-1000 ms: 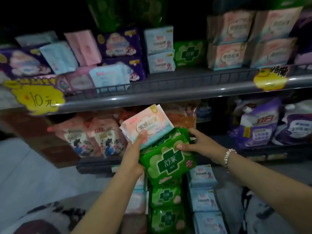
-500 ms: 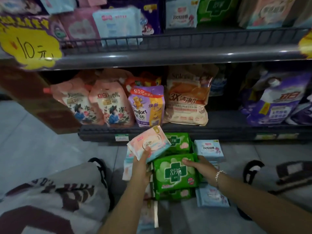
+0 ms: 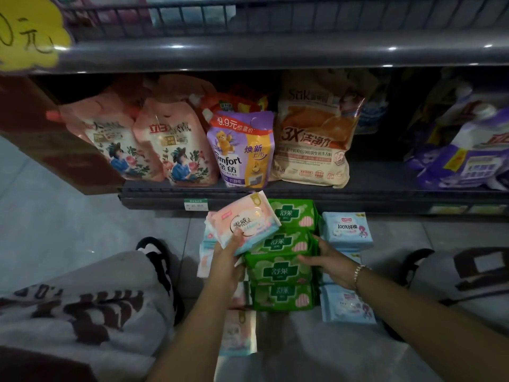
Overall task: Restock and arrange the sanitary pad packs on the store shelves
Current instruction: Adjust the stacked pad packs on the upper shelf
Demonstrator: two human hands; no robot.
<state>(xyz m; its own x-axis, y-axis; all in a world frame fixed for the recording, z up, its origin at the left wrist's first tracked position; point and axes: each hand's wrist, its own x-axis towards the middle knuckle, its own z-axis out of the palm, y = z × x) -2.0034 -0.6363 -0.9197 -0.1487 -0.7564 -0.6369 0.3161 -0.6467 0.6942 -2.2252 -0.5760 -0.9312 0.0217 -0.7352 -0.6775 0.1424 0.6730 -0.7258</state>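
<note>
On floor: pink pack [image 3: 245, 220] in left grip [image 3: 230, 253].

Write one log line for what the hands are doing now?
left hand: holds pink pack | right hand: grips green pack | site: floor stacks below shelf

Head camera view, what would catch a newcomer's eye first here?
Probably the bright green packs piled on the floor in front of the bottom shelf, with the right hand on their right side. Just left of them, the left hand holds up a pink-and-blue pad pack. Behind, the purple Comfort pouch stands on the bottom shelf between pink pouches and an orange bag.
</note>
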